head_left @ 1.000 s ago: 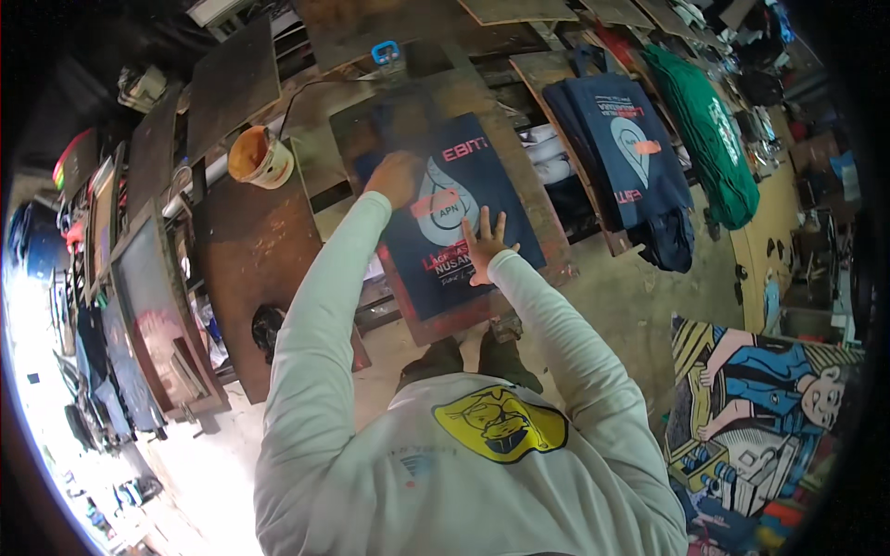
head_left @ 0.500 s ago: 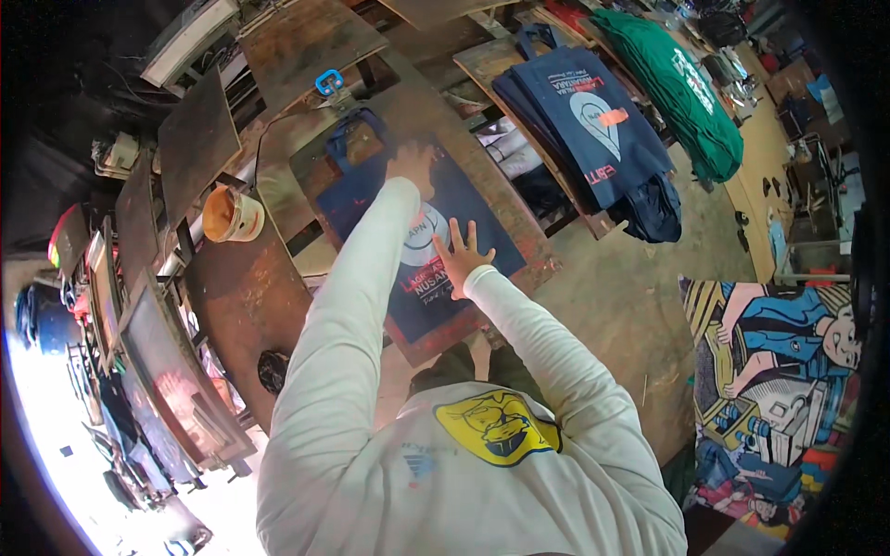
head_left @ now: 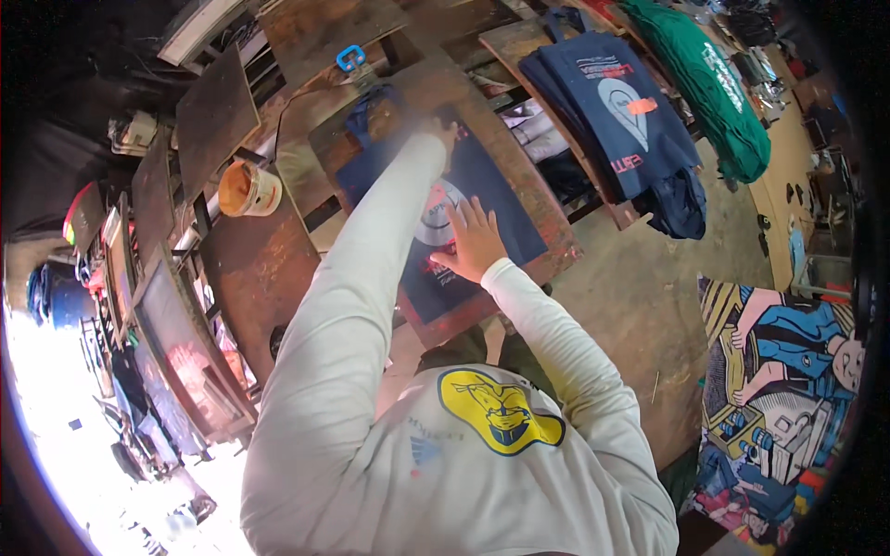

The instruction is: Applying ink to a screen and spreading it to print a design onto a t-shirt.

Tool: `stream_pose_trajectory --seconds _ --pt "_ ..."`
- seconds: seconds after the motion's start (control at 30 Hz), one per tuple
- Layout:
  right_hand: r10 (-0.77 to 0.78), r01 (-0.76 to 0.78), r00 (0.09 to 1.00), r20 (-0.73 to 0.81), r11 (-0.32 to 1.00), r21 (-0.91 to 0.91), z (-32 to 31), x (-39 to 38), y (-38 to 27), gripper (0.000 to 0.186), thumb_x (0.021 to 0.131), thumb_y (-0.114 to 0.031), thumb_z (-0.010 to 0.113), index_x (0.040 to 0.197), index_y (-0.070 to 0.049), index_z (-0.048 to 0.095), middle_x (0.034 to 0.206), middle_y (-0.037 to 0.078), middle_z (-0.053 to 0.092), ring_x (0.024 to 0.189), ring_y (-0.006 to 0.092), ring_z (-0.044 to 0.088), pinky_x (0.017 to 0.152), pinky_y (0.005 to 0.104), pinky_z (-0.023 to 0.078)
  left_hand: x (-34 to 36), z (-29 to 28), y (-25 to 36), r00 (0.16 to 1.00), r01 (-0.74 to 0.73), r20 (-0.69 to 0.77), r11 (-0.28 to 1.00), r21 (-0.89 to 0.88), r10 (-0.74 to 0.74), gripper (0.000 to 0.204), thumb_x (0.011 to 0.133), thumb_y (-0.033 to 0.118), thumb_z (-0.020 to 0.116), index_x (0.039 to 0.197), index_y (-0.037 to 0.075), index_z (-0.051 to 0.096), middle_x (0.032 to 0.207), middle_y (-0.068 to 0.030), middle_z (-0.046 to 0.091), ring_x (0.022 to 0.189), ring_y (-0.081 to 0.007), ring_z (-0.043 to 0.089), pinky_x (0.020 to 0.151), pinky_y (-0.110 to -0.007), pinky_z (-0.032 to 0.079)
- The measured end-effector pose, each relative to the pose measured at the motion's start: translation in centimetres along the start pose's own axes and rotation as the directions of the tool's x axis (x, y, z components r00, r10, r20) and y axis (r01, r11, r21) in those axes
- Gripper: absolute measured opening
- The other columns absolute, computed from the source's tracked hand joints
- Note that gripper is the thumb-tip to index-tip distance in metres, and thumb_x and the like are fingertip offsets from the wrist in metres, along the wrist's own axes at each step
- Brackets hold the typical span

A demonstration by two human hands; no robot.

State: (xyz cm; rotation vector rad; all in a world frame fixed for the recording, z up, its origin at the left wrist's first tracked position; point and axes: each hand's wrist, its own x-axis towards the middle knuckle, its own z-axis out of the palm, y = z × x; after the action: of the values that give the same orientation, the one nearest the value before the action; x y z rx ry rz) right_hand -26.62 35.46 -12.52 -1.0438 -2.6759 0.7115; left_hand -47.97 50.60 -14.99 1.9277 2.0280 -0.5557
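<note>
A navy printed bag (head_left: 514,222) lies flat on a worn board (head_left: 558,252), its handles (head_left: 369,111) toward the far end. My left hand (head_left: 439,137) reaches across to the bag's upper right part, blurred and partly behind its sleeve, so its fingers are unclear. Lower down, my right hand (head_left: 473,239) rests on the white and red print with fingers spread and nothing held.
A stack of navy bags (head_left: 607,130) and a green folded bundle (head_left: 705,93) lie on boards to the right. An orange-stained bucket (head_left: 250,190) sits left, beside framed screens (head_left: 185,343). A blue-handled tool (head_left: 350,57) stands behind; a painted panel (head_left: 774,408) is lower right.
My left hand has moved from the bag's upper left across to its upper right, uncovering the handles. My right hand stays on the print, its fingers shifted slightly.
</note>
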Motion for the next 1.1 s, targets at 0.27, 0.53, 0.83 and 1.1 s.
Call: stream_pose_trajectory --seconds 0.27,0.53,0.83,1.1 --pt "-0.237 0.247 0.967 0.091 0.961 -0.12 4.1 -5.2 -4.6 0.08 0.086 -0.053 0.067 0.154 -0.02 0.04 0.165 0.023 0.014 0.151 0.0516 0.011 0.112 0.0748 0.019 2.5 2.8 -4.6 0.979 0.2 -0.01 0.971 -0.129 -0.203 0.123 0.064 0.035 0.093 0.161 0.021 0.017 0.164 -0.0239 0.021 0.143 -0.0476 0.032 0.113 -0.054 0.039" --pt "-0.214 0.142 0.856 0.471 0.972 0.185 1.7 -7.8 -2.6 0.046 0.087 -0.045 0.069 0.125 -0.019 0.068 0.155 0.02 0.036 0.142 0.0493 0.03 0.107 0.063 0.038 -0.2 -1.7 0.9 0.989 0.071 0.136 0.991 -0.116 -0.055 0.126 0.065 0.03 0.093 0.163 0.023 0.013 0.167 -0.0205 0.015 0.147 -0.0477 0.027 0.112 -0.057 0.04" --pt "0.225 -0.206 0.973 0.054 0.949 -0.238 -2.7 -2.6 4.0 0.071 0.075 -0.02 0.085 0.135 -0.007 0.05 0.141 0.022 0.044 0.124 0.0447 0.048 0.103 0.0453 0.047 -2.4 -2.0 0.4 0.995 0.093 0.044 0.973 -0.212 -0.085 0.115 0.07 0.023 0.088 0.162 0.024 0.019 0.168 -0.0182 0.014 0.145 -0.0438 0.032 0.111 -0.054 0.042" --pt "0.304 -0.25 0.948 0.092 0.892 -0.376 -0.8 -1.7 4.1 0.087 0.066 -0.029 0.092 0.136 -0.004 0.047 0.139 0.022 0.045 0.129 0.043 0.044 0.107 0.0485 0.041 -13.3 4.3 6.8 0.607 -0.301 -0.705 0.715 -0.632 -0.367 0.079 0.078 0.018 0.078 0.146 0.004 0.04 0.152 -0.0242 0.037 0.141 -0.0442 0.034 0.119 -0.05 0.03"
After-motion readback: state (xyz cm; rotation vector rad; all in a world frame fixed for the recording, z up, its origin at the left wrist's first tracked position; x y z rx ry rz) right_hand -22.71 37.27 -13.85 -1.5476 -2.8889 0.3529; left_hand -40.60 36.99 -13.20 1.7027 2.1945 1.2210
